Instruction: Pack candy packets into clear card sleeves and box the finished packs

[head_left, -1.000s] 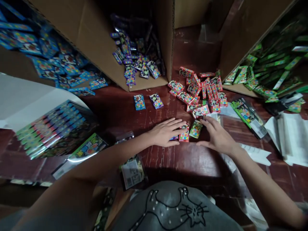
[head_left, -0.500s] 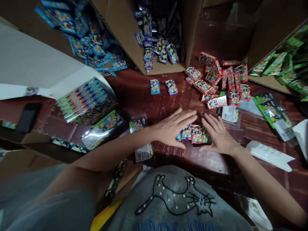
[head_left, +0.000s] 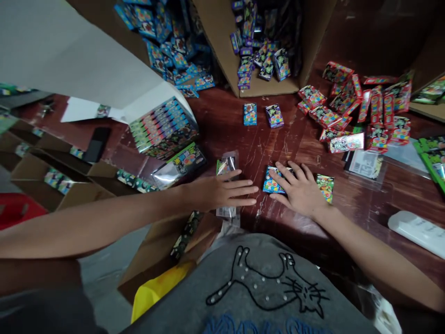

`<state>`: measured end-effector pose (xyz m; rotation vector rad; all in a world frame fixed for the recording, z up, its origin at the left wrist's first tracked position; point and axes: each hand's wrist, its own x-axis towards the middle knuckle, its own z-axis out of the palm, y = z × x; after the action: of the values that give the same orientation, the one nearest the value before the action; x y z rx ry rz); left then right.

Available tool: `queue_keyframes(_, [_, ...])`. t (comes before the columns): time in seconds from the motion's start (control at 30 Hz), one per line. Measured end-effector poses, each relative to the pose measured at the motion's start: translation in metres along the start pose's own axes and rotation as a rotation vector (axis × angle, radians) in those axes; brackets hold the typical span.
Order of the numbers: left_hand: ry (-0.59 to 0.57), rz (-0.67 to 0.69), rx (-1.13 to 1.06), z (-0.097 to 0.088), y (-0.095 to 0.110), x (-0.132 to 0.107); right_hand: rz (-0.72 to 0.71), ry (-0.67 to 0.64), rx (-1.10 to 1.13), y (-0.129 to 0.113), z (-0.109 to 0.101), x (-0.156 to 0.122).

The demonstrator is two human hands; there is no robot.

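My right hand (head_left: 298,190) lies flat with fingers spread over a row of small candy-like boxes. A blue box (head_left: 270,180) shows at the row's left end and a green box (head_left: 326,185) sticks out on the right; those between are mostly covered by the hand. My left hand (head_left: 219,191), fingers stretched out and holding nothing, hovers over a clear plastic packet with a label (head_left: 226,212), apart from the row. Farther up the table lie a single blue box (head_left: 250,114) and a single purple box (head_left: 274,116).
Red boxes (head_left: 328,116) are heaped at the right. Cardboard cartons hold purple boxes (head_left: 245,65) and blue boxes (head_left: 163,28) at the back. A clear-wrapped stack of boxes (head_left: 165,127), a black phone (head_left: 97,144) and a white holder (head_left: 415,227) also sit on the table.
My left hand has moved left, off the row of boxes. My right hand has shifted left relative to the row and now covers its middle. The view has turned leftward.
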<state>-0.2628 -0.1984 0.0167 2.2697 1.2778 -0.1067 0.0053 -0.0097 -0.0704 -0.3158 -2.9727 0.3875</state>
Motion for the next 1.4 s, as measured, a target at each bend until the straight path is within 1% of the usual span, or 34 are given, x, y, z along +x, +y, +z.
queue_keyframes(0.07, [-0.025,-0.062,-0.055,-0.001,-0.005,-0.005,-0.021,-0.002,-0.009,0.001,-0.003,-0.003])
queue_keyframes(0.13, [-0.009,-0.106,-0.075,-0.001,-0.015,-0.012,-0.033,-0.003,-0.016,0.003,-0.006,-0.006])
queue_keyframes(0.2, [0.017,-0.097,-0.042,-0.001,-0.024,-0.016,-0.037,-0.004,-0.022,0.004,-0.007,-0.009])
queue_keyframes(0.27, [0.016,-0.075,0.039,-0.002,-0.028,-0.013,-0.030,-0.010,-0.028,0.005,-0.007,-0.014])
queue_keyframes(0.33, [0.029,-0.118,0.133,-0.004,-0.023,-0.003,0.004,-0.003,-0.038,0.004,-0.007,-0.019])
queue_keyframes(0.37, [0.056,-0.170,0.173,-0.005,-0.019,0.004,0.035,0.017,-0.042,0.004,-0.007,-0.022])
queue_keyframes(0.43, [0.135,-0.310,0.226,-0.004,-0.007,0.019,0.125,0.103,-0.045,0.004,-0.008,-0.029])
queue_keyframes(0.5, [0.211,-0.444,0.232,0.002,0.004,0.031,0.224,0.214,-0.038,0.003,-0.009,-0.037])
queue_keyframes(0.53, [0.236,-0.486,0.222,0.006,0.007,0.036,0.266,0.258,-0.033,0.003,-0.010,-0.040])
queue_keyframes(0.6, [0.273,-0.524,0.194,0.018,0.010,0.042,0.305,0.281,-0.025,0.000,-0.011,-0.046])
queue_keyframes(0.67, [0.301,-0.525,0.174,0.030,0.010,0.044,0.257,0.211,-0.021,-0.004,-0.012,-0.050])
queue_keyframes(0.73, [0.322,-0.519,0.157,0.038,0.009,0.045,0.152,0.103,-0.007,-0.008,-0.013,-0.054])
queue_keyframes(0.8, [0.332,-0.504,0.139,0.043,0.009,0.044,0.065,0.022,0.022,-0.011,-0.013,-0.056])
queue_keyframes(0.87, [0.334,-0.463,0.120,0.045,0.009,0.045,0.015,-0.016,0.059,-0.012,-0.011,-0.054])
queue_keyframes(1.0, [0.319,-0.369,0.087,0.049,0.010,0.048,-0.062,-0.032,0.139,-0.017,-0.010,-0.046])
queue_keyframes(1.1, [0.337,-0.369,0.090,0.053,0.010,0.049,-0.064,-0.001,0.168,-0.017,-0.017,-0.046])
queue_keyframes(1.17, [0.349,-0.375,0.096,0.056,0.010,0.049,-0.037,0.007,0.162,-0.011,-0.025,-0.053])
queue_keyframes(1.27, [0.358,-0.390,0.078,0.058,0.011,0.050,-0.005,-0.026,0.186,0.005,-0.034,-0.067])
queue_keyframes(1.33, [0.362,-0.397,0.054,0.058,0.014,0.054,-0.020,-0.043,0.232,0.014,-0.033,-0.071])
queue_keyframes(1.4, [0.361,-0.395,0.026,0.058,0.018,0.060,-0.053,-0.030,0.266,0.018,-0.028,-0.068])
